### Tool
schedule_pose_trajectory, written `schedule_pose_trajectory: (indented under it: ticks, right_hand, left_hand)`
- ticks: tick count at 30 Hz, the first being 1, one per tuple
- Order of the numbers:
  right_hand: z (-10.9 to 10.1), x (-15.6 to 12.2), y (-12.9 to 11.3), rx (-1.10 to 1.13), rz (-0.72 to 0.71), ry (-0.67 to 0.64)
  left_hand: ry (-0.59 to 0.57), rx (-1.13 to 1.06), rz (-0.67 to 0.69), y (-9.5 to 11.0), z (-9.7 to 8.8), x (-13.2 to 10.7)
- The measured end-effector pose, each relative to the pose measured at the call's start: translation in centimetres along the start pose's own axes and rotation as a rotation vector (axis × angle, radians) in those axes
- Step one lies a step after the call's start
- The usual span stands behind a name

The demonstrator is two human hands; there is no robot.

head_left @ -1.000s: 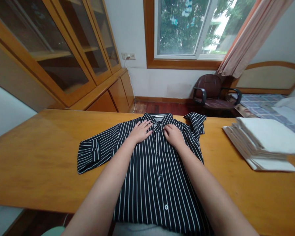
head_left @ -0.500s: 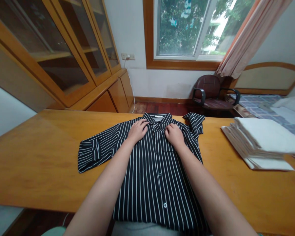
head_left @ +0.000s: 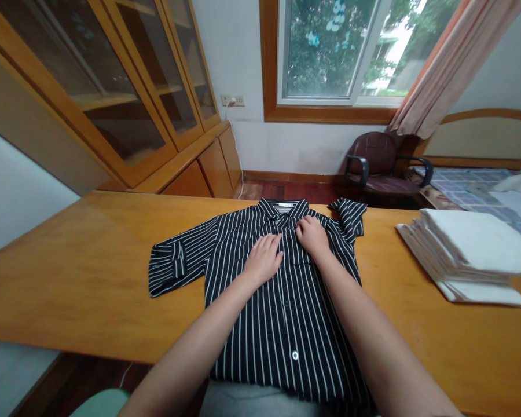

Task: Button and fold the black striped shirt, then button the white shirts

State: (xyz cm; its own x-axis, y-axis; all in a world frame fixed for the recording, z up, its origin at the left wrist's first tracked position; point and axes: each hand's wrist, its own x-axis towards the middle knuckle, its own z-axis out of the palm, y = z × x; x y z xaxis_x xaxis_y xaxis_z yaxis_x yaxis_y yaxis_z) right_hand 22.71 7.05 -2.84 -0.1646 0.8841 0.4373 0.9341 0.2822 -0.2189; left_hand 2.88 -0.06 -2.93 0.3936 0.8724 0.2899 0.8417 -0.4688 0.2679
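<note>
A black shirt with white stripes (head_left: pixel 282 324) lies front-up and buttoned on the wooden table (head_left: pixel 69 289), collar away from me. One sleeve stretches out to the left; the other is bunched at the far right shoulder. My left hand (head_left: pixel 264 257) rests flat on the chest near the button line, fingers together and stretched out. My right hand (head_left: pixel 312 234) sits just below the collar on the right, fingers curled down onto the fabric; I cannot tell whether it pinches the cloth.
A stack of folded white cloths (head_left: pixel 464 252) lies on the table at the right. Wooden glass-door cabinets (head_left: pixel 125 98) stand at the left. Beyond the table are a dark armchair (head_left: pixel 380 165), a window and a curtain (head_left: pixel 438 63).
My left hand has slid from the left collar down and right to the shirt's middle. My right hand has barely moved. The camera view shifted slightly.
</note>
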Motion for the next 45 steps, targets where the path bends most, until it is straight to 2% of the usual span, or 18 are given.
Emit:
schedule_pose_trajectory:
  ticks: [7, 15, 18, 25, 34, 41, 45]
  right_hand:
    - [0.0, 0.1, 0.2, 0.071, 0.008, -0.03]
    - [0.3, 0.4, 0.8, 0.109, 0.019, -0.009]
    - [0.3, 0.5, 0.9, 0.101, 0.027, -0.016]
    - [0.4, 0.6, 0.9, 0.105, 0.027, -0.021]
    - [0.0, 0.7, 0.6, 0.102, 0.024, -0.011]
    - [-0.3, 0.7, 0.3, 0.078, 0.04, -0.042]
    - [-0.6, 0.6, 0.0, 0.082, -0.052, -0.045]
  left_hand:
    - [-0.024, -0.038, 0.036, -2.8, 0.1, 1.6]
    - [-0.038, -0.121, 0.094, -4.5, -0.3, 3.4]
    - [-0.021, -0.135, 0.097, -4.7, -0.3, 3.5]
    - [0.099, -0.175, 0.096, -4.6, -0.9, 3.2]
    - [0.04, -0.183, 0.147, -5.5, -1.4, 2.6]
    - [0.003, -0.161, 0.17, -5.5, -1.8, 2.5]
    - [-0.008, -0.133, 0.175, -5.5, -1.8, 2.5]
